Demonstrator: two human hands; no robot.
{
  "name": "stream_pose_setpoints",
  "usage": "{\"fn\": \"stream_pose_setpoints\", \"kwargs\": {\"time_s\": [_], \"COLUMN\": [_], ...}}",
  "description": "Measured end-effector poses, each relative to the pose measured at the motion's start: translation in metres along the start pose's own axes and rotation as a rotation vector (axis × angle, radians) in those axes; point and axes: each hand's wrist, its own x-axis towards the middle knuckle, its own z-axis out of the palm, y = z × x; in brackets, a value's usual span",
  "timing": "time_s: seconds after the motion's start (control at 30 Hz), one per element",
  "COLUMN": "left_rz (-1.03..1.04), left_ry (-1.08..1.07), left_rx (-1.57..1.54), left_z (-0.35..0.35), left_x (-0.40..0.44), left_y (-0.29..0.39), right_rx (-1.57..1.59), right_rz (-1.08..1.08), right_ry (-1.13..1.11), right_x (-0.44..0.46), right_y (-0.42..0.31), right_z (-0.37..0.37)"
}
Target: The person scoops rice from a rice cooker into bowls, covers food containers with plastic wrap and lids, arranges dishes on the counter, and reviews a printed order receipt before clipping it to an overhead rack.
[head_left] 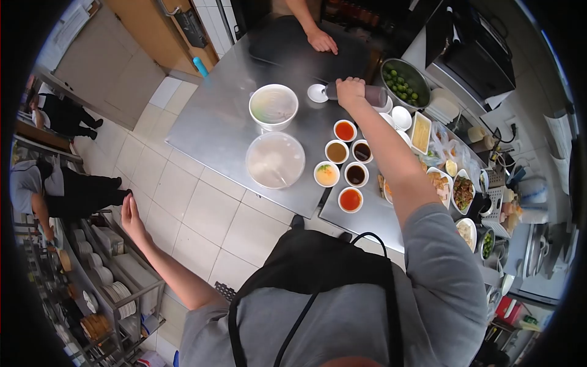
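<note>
My right hand [351, 93] is wrapped round a squeeze bottle [374, 95] of dark sauce. The bottle lies on its side in the air, its nozzle at a small white cup [317, 93] on the steel table [214, 116]. Nearer me stand several sauce cups, among them a red one [345, 130], a brown one [337, 151], a dark one [356, 175] and a yellowish one [326, 174]. To their left are two large lidded tubs, one white [273, 105] and one clear [275, 160]. My left hand [132, 215] hangs off to the left over the floor, fingers stretched out, holding nothing.
Across the table a co-worker's hand [322, 41] rests near a black mat [278, 43]. A metal bowl of limes [405, 84] and food containers [463, 191] crowd the right side. Two people stand at far left, above a plate rack [125, 293].
</note>
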Motion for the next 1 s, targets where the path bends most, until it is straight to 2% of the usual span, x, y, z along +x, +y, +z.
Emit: {"fn": "stream_pose_setpoints", "kwargs": {"time_s": [0.07, 0.3, 0.6, 0.7, 0.77, 0.8, 0.87, 0.93, 1.0], "left_rz": [-0.019, -0.036, 0.070, 0.078, 0.087, 0.092, 0.099, 0.114, 0.114], "left_ry": [0.029, 0.025, -0.030, -0.029, -0.040, -0.045, -0.059, -0.079, -0.117], "left_rx": [-0.003, -0.008, -0.019, -0.071, -0.056, -0.039, -0.032, -0.032, -0.040], "left_z": [-0.012, -0.014, 0.025, 0.030, 0.030, 0.032, 0.035, 0.043, 0.051], "left_x": [0.000, 0.020, 0.034, 0.037, 0.040, 0.040, 0.042, 0.035, 0.031], "left_y": [-0.009, -0.023, -0.011, -0.013, -0.012, -0.012, -0.012, 0.002, 0.012], "right_rx": [-0.097, -0.102, 0.129, 0.222, 0.518, 0.519, 0.618, 0.937, 1.065], "right_rz": [-0.018, -0.044, 0.095, 0.142, 0.188, 0.204, 0.027, 0.178, 0.284], "right_ry": [-0.027, -0.158, -0.276, -0.411, -0.412, -0.409, -0.384, -0.332, -0.149], "right_x": [0.010, 0.013, 0.012, 0.002, -0.010, -0.022, -0.046, -0.038, -0.027], "right_y": [-0.010, -0.018, -0.011, -0.002, 0.006, 0.009, 0.011, 0.020, 0.014], "right_z": [0.003, -0.015, -0.005, -0.009, -0.012, -0.027, -0.064, -0.023, 0.013]}}
